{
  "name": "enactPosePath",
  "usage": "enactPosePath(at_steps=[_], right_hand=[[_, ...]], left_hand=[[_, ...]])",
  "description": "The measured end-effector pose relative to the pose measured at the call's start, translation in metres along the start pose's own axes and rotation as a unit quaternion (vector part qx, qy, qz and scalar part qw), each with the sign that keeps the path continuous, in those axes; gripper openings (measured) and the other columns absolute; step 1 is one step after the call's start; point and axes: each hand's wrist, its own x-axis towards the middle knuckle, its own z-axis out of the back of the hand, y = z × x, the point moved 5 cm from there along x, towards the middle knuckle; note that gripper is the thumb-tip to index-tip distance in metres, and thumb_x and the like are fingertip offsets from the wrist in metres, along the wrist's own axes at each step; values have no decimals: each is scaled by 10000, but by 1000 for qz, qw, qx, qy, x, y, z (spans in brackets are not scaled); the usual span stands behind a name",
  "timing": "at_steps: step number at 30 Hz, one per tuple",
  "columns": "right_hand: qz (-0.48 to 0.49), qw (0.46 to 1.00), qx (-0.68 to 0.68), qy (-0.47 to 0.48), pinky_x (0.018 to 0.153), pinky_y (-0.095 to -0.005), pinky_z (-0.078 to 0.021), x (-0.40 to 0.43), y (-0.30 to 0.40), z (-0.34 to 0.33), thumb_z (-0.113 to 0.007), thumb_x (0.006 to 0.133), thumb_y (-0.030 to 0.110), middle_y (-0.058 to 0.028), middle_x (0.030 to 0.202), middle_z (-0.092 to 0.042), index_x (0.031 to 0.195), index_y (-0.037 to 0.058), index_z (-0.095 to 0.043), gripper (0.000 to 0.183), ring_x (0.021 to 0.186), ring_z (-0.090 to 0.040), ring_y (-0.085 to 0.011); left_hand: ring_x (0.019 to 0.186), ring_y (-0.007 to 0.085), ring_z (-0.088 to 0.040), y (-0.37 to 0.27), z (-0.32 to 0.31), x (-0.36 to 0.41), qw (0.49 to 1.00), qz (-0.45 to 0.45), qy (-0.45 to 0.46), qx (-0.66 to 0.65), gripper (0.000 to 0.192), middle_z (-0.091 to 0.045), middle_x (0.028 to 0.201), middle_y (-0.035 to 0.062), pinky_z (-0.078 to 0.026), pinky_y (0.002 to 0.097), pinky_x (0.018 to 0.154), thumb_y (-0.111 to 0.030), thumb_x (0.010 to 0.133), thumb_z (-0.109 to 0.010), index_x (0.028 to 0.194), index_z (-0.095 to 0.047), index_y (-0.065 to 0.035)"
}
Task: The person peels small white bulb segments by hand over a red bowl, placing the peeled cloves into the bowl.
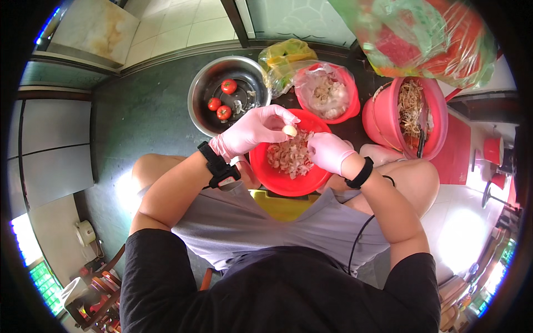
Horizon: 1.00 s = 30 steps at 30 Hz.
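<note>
My left hand (252, 130), in a pink glove, pinches a pale peeled garlic clove (290, 131) between thumb and fingers. Below the clove is a red plastic basin (287, 188) between my legs, holding a heap of pinkish-white garlic skins or cloves (290, 158). Over the basin's right side is my right hand (331, 153), also gloved in pink. Its fingers are curled inward, and whatever they may hold is hidden from above.
A steel basin (195, 100) with three tomatoes (224, 112) stands at the far left. Behind the red basin are a yellow plastic bag (289, 52) and a bag-lined red bowl (354, 93). A pink bucket (381, 118) of dry scraps stands right, beneath a large plastic bag (424, 37).
</note>
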Motion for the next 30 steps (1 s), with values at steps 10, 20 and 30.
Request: enactPosePath(at_steps=[10, 20, 30], right_hand=[[-1, 999, -29, -13, 795, -486, -545, 4, -20, -23, -658, 836, 76, -176, 853, -684, 828, 47, -702, 54, 850, -681, -394], [-41, 958, 237, -157, 801, -401, -575, 5, 25, 37, -697, 942, 167, -177, 974, -734, 968, 34, -751, 145, 874, -724, -334], [-96, 882, 440, -140, 817, -281, -545, 2, 24, 37, -710, 1000, 195, -65, 987, -742, 1093, -9, -721, 225, 895, -682, -103]], left_hand=[[1119, 120, -623, -2, -1, -1, 1000, 1, 5, 26, 264, -661, 1155, 25, -495, 318, 1039, 97, 912, -691, 1141, -659, -32], [1064, 113, -679, -3, 3, -2, 991, -33, -61, 117, 269, -718, 1157, 45, -554, 300, 970, 58, 900, -753, 1137, -653, -17], [990, 100, -695, 0, -5, -1, 972, -45, -134, 187, 274, -718, 1078, 40, -588, 283, 911, 4, 883, -810, 1098, -640, -16]])
